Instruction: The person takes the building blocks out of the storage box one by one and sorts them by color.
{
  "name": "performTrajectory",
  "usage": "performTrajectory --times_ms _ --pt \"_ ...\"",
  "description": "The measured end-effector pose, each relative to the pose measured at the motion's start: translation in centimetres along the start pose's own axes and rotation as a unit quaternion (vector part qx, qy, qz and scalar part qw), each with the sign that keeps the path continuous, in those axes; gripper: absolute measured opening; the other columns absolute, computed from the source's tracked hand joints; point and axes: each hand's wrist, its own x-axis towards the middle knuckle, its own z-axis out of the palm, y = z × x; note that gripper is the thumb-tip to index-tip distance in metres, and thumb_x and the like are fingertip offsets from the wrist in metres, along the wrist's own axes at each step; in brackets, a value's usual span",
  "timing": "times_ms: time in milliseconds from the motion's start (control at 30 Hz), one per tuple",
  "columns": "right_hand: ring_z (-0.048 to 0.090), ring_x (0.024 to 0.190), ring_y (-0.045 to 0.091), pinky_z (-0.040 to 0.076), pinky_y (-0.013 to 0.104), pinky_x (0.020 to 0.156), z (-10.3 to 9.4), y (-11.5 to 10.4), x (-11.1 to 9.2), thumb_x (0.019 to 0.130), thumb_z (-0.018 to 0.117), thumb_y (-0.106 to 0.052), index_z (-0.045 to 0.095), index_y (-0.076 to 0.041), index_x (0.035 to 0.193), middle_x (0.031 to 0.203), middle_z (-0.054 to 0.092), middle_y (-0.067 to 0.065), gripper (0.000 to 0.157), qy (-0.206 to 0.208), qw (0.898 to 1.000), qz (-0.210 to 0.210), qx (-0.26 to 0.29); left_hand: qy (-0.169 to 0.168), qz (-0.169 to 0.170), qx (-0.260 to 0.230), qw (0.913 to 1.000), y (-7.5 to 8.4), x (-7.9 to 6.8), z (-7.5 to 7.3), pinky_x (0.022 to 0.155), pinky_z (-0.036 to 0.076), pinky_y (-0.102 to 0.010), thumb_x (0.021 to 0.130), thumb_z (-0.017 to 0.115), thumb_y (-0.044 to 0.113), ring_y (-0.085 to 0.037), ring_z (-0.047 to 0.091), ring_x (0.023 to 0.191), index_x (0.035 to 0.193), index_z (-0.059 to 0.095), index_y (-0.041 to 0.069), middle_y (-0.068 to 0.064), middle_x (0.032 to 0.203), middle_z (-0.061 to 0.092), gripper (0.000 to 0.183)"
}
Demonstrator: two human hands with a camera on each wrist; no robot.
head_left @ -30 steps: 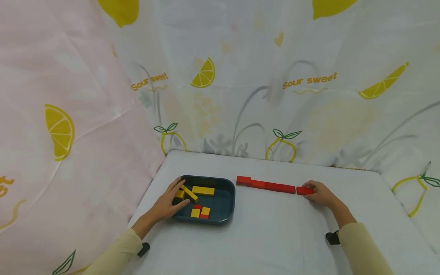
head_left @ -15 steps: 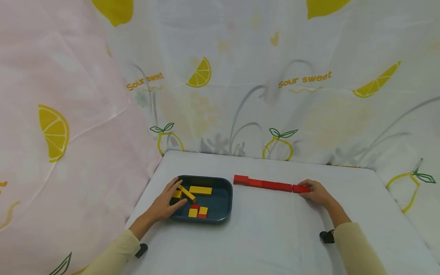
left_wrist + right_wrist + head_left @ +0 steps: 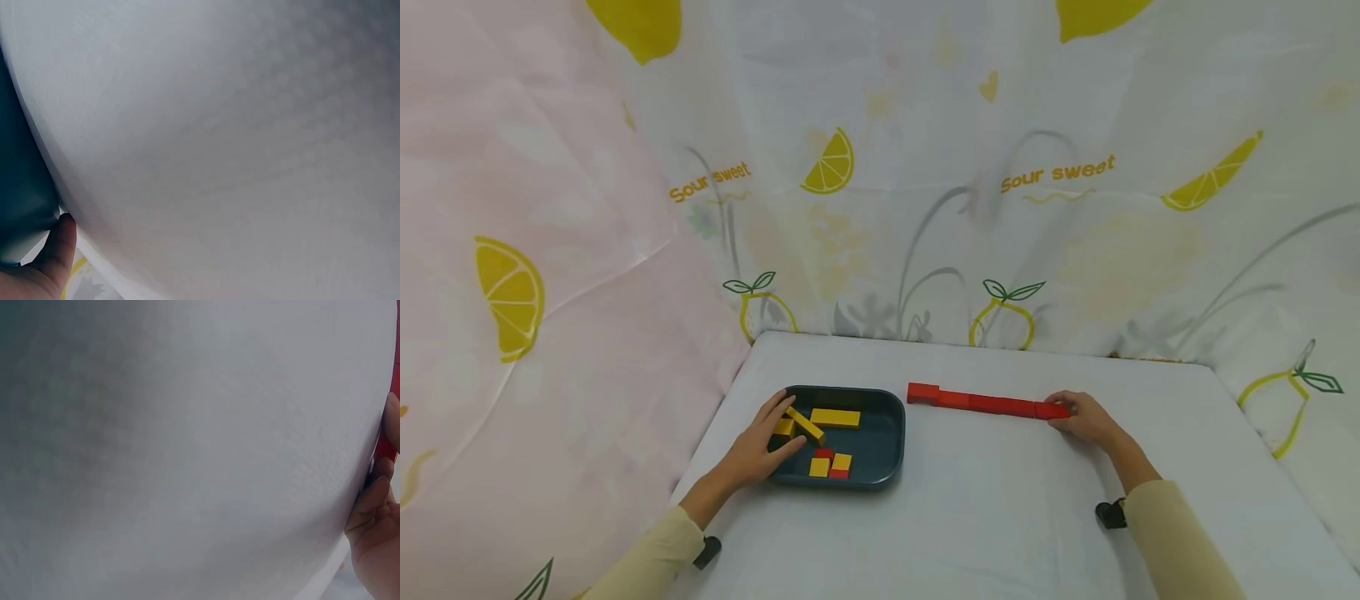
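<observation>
red end block: right of the tray, long axis in line with the red row, can't tell if they touch | right hand (the nearer one) pinches its far end | left hand spread over tray's left rim, hiding part of a yellow block | right wrist view cuts the red off

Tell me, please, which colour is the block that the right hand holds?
The block in the right hand is red; the head view shows it best.
</observation>
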Motion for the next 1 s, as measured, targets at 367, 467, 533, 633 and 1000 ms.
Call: performTrajectory --times_ms 367,467,533,633,1000 --pt "0.051 0.107 0.037 0.047 0.043 0.083 0.25 -0.07 0.04 0.089 0.069 -0.009 0.061 0.0 0.124 0.119 0.059 0.025 0.037 -0.002 1.0 0.008 0.009 0.001 0.001 -0.002 1.0 0.11 -0.14 -0.01 0.103 0.038 -0.069 0.095 0.06 0.046 -0.043 0.04 0.14 0.156 0.028 0.016 -0.013 0.164 0.019 0.075" --pt "0.05 0.108 0.038 0.047 0.047 0.085 0.23 -0.13 0.0 0.089 0.069 -0.008 0.061 0.0 0.123 0.119 0.059 0.026 0.036 0.0 1.0 0.01 0.012 0.002 0.0 -0.003 1.0 0.09 -0.06 -0.01 0.104 0.037 -0.069 0.095 0.061 0.047 -0.042 0.039 0.14 0.156 0.028 0.017 -0.012 0.165 0.018 0.076" --pt "0.05 0.108 0.039 0.047 0.048 0.086 0.24 -0.1 -0.05 0.089 0.069 -0.008 0.061 0.001 0.124 0.12 0.059 0.026 0.037 0.0 1.0 0.01 0.011 0.003 0.0 -0.003 1.0 0.05 0.0 0.02 0.104 0.037 -0.069 0.095 0.061 0.048 -0.042 0.039 0.141 0.156 0.028 0.018 -0.011 0.165 0.018 0.076" --pt "0.05 0.11 0.039 0.048 0.049 0.087 0.34 0.03 -0.12 0.089 0.069 -0.009 0.061 0.001 0.125 0.12 0.058 0.026 0.037 -0.001 1.0 0.02 0.011 -0.001 -0.003 0.004 1.0 0.0 -0.02 0.1 0.105 0.037 -0.069 0.094 0.061 0.049 -0.042 0.039 0.141 0.156 0.028 0.019 -0.011 0.165 0.018 0.077" --pt "0.041 0.122 0.046 0.044 0.059 0.097 -0.35 0.41 0.06 0.085 0.078 -0.03 0.039 -0.004 0.146 0.139 0.04 0.033 0.077 -0.032 0.996 0.077 0.041 -0.015 -0.015 0.003 0.9998 0.42 0.06 -0.08 0.105 0.036 -0.069 0.091 0.063 0.052 -0.042 0.037 0.141 0.157 0.027 0.018 -0.011 0.165 0.016 0.082"
